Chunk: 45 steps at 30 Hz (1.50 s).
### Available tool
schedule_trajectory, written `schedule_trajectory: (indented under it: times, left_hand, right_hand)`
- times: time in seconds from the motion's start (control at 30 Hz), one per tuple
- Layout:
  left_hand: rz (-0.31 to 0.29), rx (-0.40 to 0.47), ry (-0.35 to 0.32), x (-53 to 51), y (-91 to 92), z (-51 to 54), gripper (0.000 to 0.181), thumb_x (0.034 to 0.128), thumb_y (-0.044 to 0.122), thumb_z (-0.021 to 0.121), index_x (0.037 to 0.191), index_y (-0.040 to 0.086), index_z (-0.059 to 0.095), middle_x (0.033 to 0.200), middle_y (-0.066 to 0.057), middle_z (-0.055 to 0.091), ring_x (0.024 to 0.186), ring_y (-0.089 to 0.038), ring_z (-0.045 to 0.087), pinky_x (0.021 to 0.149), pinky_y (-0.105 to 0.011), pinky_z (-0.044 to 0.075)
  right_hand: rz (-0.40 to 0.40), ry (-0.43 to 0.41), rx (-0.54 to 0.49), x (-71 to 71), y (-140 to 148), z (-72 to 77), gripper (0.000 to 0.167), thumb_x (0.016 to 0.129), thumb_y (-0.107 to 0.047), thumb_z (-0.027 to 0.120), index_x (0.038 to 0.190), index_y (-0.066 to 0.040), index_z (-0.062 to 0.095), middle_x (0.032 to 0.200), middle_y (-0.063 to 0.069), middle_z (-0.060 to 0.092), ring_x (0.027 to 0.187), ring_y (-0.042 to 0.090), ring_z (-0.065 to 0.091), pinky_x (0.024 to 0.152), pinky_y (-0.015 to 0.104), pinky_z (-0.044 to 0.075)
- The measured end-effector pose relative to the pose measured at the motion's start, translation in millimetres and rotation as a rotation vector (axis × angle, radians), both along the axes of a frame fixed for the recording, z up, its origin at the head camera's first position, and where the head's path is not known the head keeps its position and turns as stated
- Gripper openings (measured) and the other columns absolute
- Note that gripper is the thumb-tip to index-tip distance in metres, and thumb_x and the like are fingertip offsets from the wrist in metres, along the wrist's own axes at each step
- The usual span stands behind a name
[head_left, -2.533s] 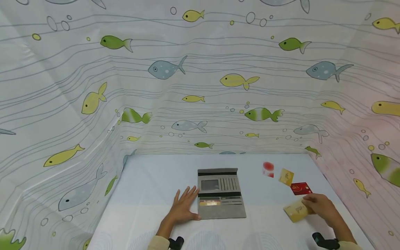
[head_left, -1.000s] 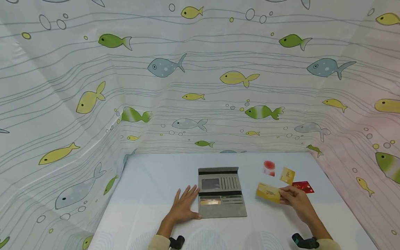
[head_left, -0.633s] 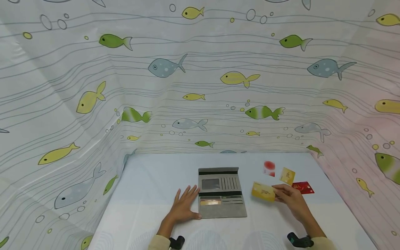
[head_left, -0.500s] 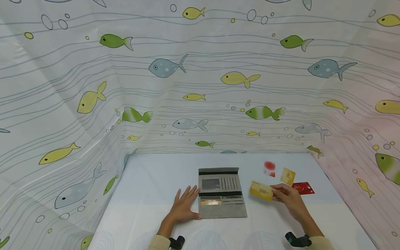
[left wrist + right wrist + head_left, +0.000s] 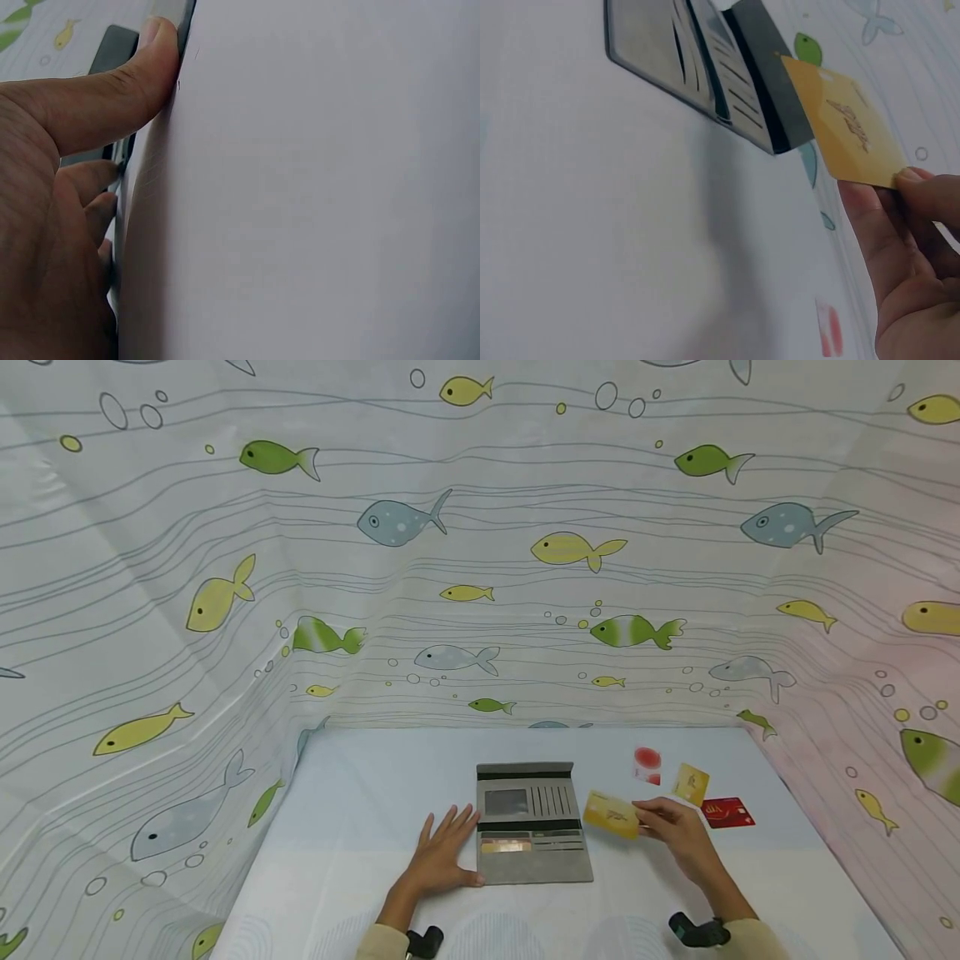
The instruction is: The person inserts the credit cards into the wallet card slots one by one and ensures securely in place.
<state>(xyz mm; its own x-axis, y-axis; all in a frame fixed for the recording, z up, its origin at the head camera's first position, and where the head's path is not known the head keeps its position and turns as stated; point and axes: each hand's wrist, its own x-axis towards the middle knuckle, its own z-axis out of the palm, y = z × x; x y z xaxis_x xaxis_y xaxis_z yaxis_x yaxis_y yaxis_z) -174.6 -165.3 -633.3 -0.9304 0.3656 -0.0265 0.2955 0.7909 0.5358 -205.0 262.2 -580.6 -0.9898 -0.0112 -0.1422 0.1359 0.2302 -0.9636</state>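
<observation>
A grey wallet (image 5: 534, 865) lies unfolded on the table, with card slots, a clear window and a gold-coloured card (image 5: 506, 846) in a lower slot. My left hand (image 5: 438, 858) rests at its left edge, fingers spread and thumb at the lower corner. In the left wrist view the thumb (image 5: 154, 60) touches the wallet's edge. Between thumb and fingers my right hand (image 5: 678, 835) pinches a yellow card (image 5: 611, 814) by its right end. That card is held above the table, just right of the wallet; the right wrist view shows the yellow card (image 5: 847, 124) with dark script lettering.
On the right of the white table (image 5: 360, 777) lie a red-and-white card (image 5: 647, 766), a smaller-looking yellow card (image 5: 691, 784) and a red VIP card (image 5: 728, 812). A fish-patterned sheet (image 5: 480, 627) hangs behind and at both sides.
My right hand has carried the yellow card left from beside the red card to the wallet's right side. My left hand keeps its place at the wallet.
</observation>
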Motion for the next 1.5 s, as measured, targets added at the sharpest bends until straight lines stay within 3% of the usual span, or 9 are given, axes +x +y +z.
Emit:
schedule_trajectory:
  times: [0.27,0.43,0.7,1.23,1.5]
  left_hand:
    - [-0.006,0.002,0.004,-0.6,-0.5,-0.2,0.110,0.0690,0.056,0.082,0.158,0.019,0.030,0.167,-0.005,0.024,0.155,-0.035,0.016,0.121,-0.065,-0.002]
    - [-0.008,0.001,0.012,-1.0,-0.7,-1.0,0.110,0.0682,0.055,0.083,0.158,0.018,0.032,0.166,-0.006,0.026,0.155,-0.037,0.017,0.120,-0.066,-0.001]
    - [-0.007,-0.001,0.013,0.3,-0.2,0.2,0.110,0.0684,0.055,0.083,0.158,0.017,0.031,0.166,-0.007,0.026,0.155,-0.037,0.017,0.120,-0.066,-0.001]
    - [0.005,-0.003,-0.007,-0.1,0.1,1.8,0.110,0.0679,0.054,0.084,0.158,0.018,0.031,0.167,-0.006,0.025,0.155,-0.035,0.016,0.121,-0.065,-0.003]
    - [-0.012,0.007,0.016,0.8,-0.8,2.3,0.110,0.0681,0.054,0.083,0.157,0.015,0.033,0.166,-0.009,0.027,0.154,-0.039,0.019,0.119,-0.068,0.000]
  right_hand:
    - [0.033,0.014,0.066,-4.0,-20,-2.2,0.032,0.094,-0.019,0.070,0.121,-0.001,0.070,0.125,0.019,0.064,0.107,0.025,0.066,0.083,0.029,0.061]
    - [0.028,0.018,0.036,-7.6,-33,-6.0,0.024,0.094,-0.017,0.070,0.114,-0.004,0.073,0.124,0.017,0.065,0.107,0.030,0.066,0.083,0.031,0.062]
    - [0.027,0.045,0.058,-11.9,-52,-9.6,0.021,0.094,-0.018,0.070,0.110,-0.005,0.074,0.116,0.014,0.071,0.100,0.023,0.069,0.083,0.027,0.061]
    - [0.059,-0.010,-0.079,-15.8,-70,-19.6,0.019,0.093,-0.008,0.069,0.109,0.001,0.072,0.115,0.019,0.069,0.097,0.027,0.069,0.081,0.032,0.062]
    - [0.092,-0.021,-0.091,-15.2,-81,-25.9,0.018,0.093,-0.005,0.068,0.109,0.003,0.070,0.107,0.019,0.069,0.090,0.024,0.069,0.077,0.030,0.063]
